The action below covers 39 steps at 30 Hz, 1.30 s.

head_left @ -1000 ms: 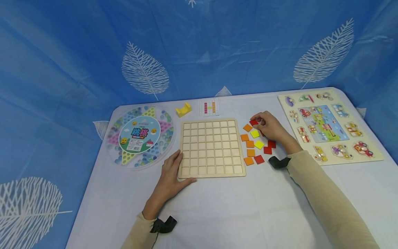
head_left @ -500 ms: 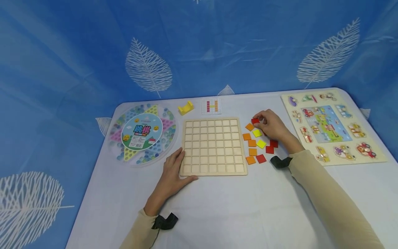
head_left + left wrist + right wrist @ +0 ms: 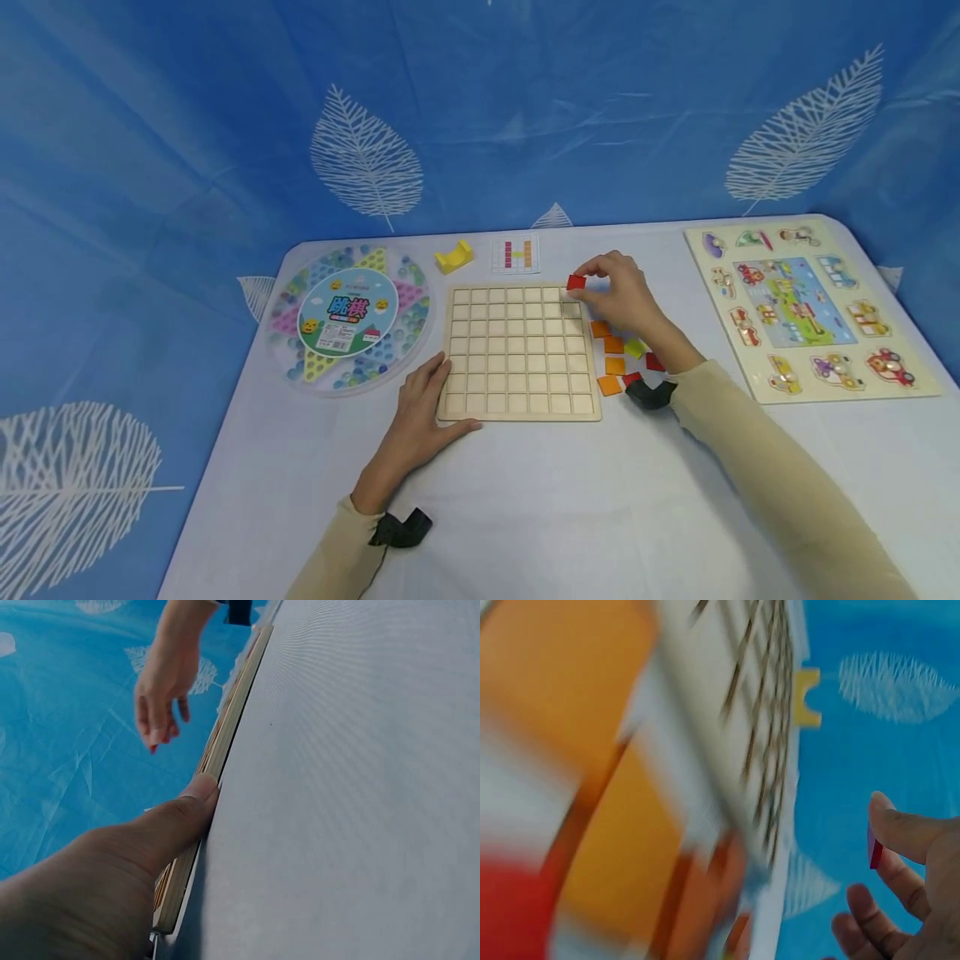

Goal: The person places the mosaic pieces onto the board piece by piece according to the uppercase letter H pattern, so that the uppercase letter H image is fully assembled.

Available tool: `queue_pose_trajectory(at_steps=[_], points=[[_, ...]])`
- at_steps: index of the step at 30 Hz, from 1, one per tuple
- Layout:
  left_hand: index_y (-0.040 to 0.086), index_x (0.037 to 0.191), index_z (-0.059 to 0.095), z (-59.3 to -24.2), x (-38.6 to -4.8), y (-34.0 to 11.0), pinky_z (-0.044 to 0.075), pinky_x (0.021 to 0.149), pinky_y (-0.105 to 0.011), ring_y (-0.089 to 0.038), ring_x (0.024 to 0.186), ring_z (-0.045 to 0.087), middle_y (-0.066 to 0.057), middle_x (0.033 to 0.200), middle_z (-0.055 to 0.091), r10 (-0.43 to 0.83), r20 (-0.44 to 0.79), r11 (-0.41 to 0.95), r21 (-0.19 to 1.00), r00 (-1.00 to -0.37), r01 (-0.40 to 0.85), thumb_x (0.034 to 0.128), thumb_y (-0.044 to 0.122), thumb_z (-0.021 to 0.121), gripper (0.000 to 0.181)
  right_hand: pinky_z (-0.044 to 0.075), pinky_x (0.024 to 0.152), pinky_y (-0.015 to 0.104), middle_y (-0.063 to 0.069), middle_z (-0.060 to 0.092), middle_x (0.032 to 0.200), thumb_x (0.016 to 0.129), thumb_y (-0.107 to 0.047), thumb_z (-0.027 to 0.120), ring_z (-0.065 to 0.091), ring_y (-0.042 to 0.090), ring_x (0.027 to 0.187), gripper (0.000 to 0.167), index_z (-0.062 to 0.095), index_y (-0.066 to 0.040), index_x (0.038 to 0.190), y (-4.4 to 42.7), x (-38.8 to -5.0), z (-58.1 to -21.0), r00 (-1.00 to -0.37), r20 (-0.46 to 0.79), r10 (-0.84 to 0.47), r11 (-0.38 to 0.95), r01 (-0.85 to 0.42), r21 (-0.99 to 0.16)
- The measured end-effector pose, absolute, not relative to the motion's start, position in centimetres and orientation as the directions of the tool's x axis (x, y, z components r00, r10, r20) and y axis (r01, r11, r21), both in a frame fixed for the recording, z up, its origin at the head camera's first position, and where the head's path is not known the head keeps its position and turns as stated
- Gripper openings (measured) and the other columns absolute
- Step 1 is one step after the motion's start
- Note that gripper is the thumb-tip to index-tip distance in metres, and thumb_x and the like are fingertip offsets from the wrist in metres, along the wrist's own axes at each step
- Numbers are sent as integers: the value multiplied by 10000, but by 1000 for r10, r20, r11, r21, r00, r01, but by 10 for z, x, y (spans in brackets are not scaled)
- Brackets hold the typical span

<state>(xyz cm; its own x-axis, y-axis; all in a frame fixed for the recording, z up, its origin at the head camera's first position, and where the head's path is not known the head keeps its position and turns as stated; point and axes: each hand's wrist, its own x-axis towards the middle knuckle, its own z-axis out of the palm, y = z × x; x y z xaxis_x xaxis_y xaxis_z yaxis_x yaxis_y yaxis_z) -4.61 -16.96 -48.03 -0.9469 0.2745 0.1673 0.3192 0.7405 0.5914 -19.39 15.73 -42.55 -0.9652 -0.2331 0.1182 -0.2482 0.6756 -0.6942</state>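
Observation:
In the head view, a square wooden grid board (image 3: 519, 353) lies mid-table. My left hand (image 3: 418, 421) rests on its near left corner, fingers along the left side and thumb (image 3: 172, 825) against the front edge, as the left wrist view shows. My right hand (image 3: 618, 292) pinches a red square tile (image 3: 576, 282) between thumb and fingertips, held over the board's far right corner. That tile (image 3: 874, 846) appears edge-on in the right wrist view. Right of the board lie several orange tiles (image 3: 615, 366), red tiles (image 3: 655, 362) and a yellow tile (image 3: 635, 348), some partly hidden under the right hand.
Behind the board are a small printed pattern card (image 3: 516, 253) and a yellow holder (image 3: 453, 257). A round Chinese checkers set (image 3: 348, 313) lies at left. A wooden peg puzzle (image 3: 806, 308) lies at right. Blue cloth (image 3: 525, 125) hangs behind the white table (image 3: 540, 500).
My right hand has lifted the red tile from the scattered tiles and carried it left to the board's far right corner. The left hand has stayed at the board; the head view has shifted slightly.

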Motion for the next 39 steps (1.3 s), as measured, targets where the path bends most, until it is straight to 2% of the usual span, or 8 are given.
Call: queue_pose_trajectory(at_steps=[5,8,16,19,27,39], points=[[-5,1485,377,-480,-46,-170,299,1045,-583,-413,1363,341,-205,1544,318,272,160,740,595,-949,312,735,410,851,980,180,1050,629,174,539,1252,860,-245,771,396,385,1222,337,671,-68,1129,125,-193,-418,-964,102,-244,616,-235,-752],[-6,1482,382,-480,-46,-169,299,1040,-588,-417,1362,342,-208,1541,320,267,158,740,598,-950,308,732,403,855,977,148,1069,644,160,509,1307,854,-273,776,364,392,1270,343,670,-96,1127,107,-193,-419,-965,56,-256,605,-206,-769],[-4,1485,377,-479,-45,-166,300,1040,-588,-416,1363,340,-205,1545,313,263,139,741,604,-955,293,733,408,853,981,186,1026,599,159,465,1365,845,-307,781,341,398,1291,314,691,-141,1097,72,-197,-435,-946,-8,-323,605,-200,-771],[-4,1484,378,-479,-45,-167,305,1036,-593,-419,1358,347,-205,1544,315,268,142,744,597,-953,299,736,412,850,977,163,1021,597,160,443,1376,841,-316,784,322,405,1310,304,696,-151,1081,65,-198,-438,-944,-27,-329,611,-191,-768],[6,1491,373,-478,-46,-168,308,1044,-592,-413,1362,350,-195,1551,310,275,146,752,583,-950,307,745,432,839,977,131,1039,607,170,382,1405,839,-322,786,292,397,1316,301,689,-164,1076,57,-199,-442,-945,-56,-322,648,-177,-741],[7,1493,366,-479,-45,-169,314,1039,-581,-406,1358,345,-185,1553,301,271,143,761,574,-952,303,750,435,834,977,135,1024,599,168,375,1388,852,-342,770,298,407,1293,285,688,-174,1066,51,-201,-452,-948,-59,-312,701,-188,-688]])
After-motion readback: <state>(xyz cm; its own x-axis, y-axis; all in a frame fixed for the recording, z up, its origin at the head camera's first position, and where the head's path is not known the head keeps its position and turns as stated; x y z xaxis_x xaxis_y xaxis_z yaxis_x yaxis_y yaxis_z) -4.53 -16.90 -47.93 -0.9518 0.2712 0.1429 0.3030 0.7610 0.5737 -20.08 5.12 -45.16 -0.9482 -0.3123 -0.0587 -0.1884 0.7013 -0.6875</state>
